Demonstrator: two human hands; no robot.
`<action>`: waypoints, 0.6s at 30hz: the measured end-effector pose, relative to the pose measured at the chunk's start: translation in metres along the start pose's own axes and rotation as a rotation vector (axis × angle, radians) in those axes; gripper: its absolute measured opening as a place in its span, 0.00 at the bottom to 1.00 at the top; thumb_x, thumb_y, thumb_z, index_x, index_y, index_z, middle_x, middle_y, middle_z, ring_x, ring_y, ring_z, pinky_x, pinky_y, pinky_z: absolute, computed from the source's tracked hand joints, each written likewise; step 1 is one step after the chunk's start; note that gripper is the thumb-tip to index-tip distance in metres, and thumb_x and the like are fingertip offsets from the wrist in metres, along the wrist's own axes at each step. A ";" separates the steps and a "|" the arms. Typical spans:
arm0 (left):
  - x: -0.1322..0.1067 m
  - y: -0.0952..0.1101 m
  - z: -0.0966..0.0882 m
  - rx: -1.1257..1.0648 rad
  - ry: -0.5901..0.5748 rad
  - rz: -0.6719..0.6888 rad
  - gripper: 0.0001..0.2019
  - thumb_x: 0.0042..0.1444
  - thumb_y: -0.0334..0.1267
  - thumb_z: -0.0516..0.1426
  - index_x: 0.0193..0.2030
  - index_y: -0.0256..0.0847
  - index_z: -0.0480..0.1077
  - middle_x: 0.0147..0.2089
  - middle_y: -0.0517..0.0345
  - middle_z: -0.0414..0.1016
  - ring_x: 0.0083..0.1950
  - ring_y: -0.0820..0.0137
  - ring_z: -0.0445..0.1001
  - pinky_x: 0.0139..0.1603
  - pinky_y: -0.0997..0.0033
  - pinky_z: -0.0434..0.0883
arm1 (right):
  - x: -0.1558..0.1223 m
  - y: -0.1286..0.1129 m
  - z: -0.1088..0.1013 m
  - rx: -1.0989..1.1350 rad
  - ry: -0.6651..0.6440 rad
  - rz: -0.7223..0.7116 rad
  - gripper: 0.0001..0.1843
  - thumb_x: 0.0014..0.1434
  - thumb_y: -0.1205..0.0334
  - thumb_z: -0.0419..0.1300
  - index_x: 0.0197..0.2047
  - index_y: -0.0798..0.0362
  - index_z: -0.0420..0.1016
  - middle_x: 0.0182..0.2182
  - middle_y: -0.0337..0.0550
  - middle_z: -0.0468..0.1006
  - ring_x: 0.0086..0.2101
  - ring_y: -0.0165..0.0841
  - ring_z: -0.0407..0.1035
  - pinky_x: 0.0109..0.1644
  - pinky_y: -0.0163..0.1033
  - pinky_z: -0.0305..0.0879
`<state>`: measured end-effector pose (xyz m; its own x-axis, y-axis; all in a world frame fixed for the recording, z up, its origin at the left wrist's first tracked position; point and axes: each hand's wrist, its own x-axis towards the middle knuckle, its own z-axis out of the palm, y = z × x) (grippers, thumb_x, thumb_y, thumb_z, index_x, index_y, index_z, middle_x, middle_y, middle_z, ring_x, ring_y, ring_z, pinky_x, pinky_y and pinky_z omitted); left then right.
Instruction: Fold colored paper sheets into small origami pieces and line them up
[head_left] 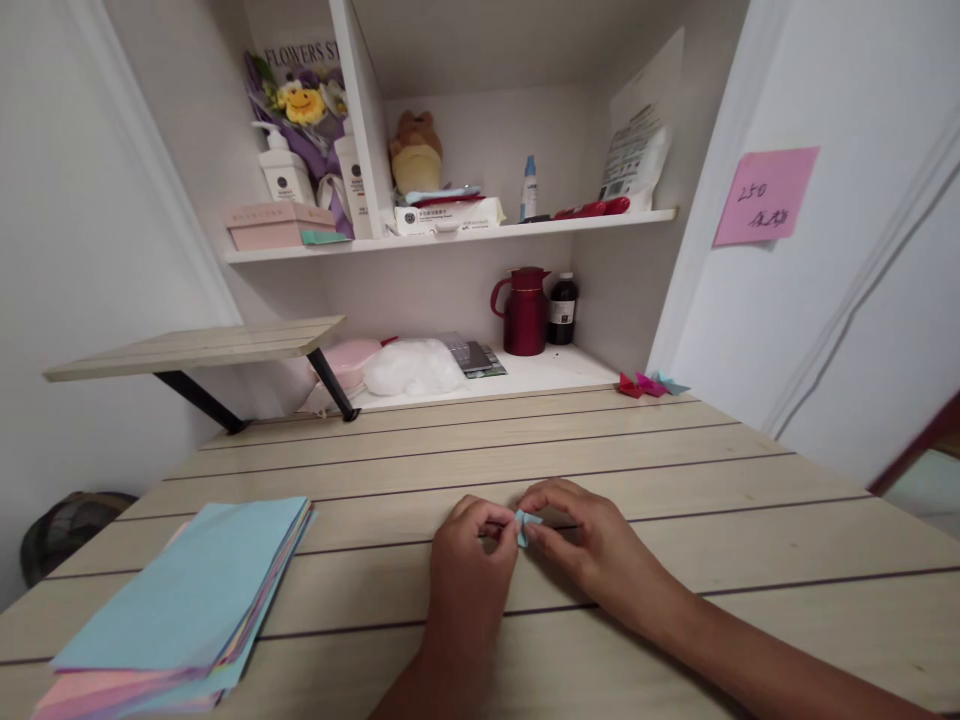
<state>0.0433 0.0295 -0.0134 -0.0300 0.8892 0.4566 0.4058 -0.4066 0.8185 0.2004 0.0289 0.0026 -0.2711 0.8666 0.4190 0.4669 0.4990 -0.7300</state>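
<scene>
A small piece of folded light-blue paper [529, 519] is held between my two hands, just above the middle of the wooden table [360, 590]. My left hand [474, 550] pinches its left side between thumb and forefinger. From the right, the thumb and fingers of my right hand [589, 535] close on the other side. The fingertips hide part of the paper, so its exact folded shape cannot be made out.
On the left lies a stack of coloured paper [191, 585] with light blue on top. Small folded paper boats [651, 384] stand at the table's far right edge. A raised wooden shelf [202, 345] stands back left. Behind are a dark red jug [525, 315] and a white plastic bag [414, 367].
</scene>
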 end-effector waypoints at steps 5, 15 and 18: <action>-0.004 0.000 0.003 0.107 0.012 0.045 0.07 0.47 0.28 0.56 0.23 0.42 0.68 0.27 0.60 0.72 0.30 0.70 0.72 0.32 0.73 0.67 | -0.003 0.000 0.003 -0.083 0.040 -0.083 0.08 0.55 0.66 0.59 0.39 0.48 0.74 0.41 0.43 0.78 0.43 0.40 0.70 0.48 0.45 0.64; -0.008 -0.007 0.011 0.185 0.040 0.150 0.07 0.49 0.28 0.55 0.24 0.43 0.65 0.27 0.61 0.71 0.29 0.70 0.70 0.34 0.71 0.64 | -0.003 -0.001 0.005 -0.228 0.076 -0.054 0.07 0.51 0.70 0.58 0.33 0.49 0.72 0.39 0.43 0.79 0.42 0.40 0.71 0.47 0.44 0.63; -0.009 -0.006 0.011 0.239 0.027 0.154 0.07 0.48 0.27 0.55 0.24 0.43 0.65 0.27 0.62 0.72 0.29 0.70 0.71 0.35 0.69 0.64 | -0.002 -0.002 0.006 -0.267 0.050 -0.027 0.06 0.51 0.70 0.58 0.32 0.49 0.71 0.35 0.42 0.79 0.38 0.40 0.71 0.45 0.44 0.63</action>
<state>0.0511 0.0265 -0.0258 0.0261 0.8135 0.5810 0.6115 -0.4727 0.6345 0.1948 0.0258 0.0000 -0.2475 0.8484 0.4679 0.6672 0.4994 -0.5527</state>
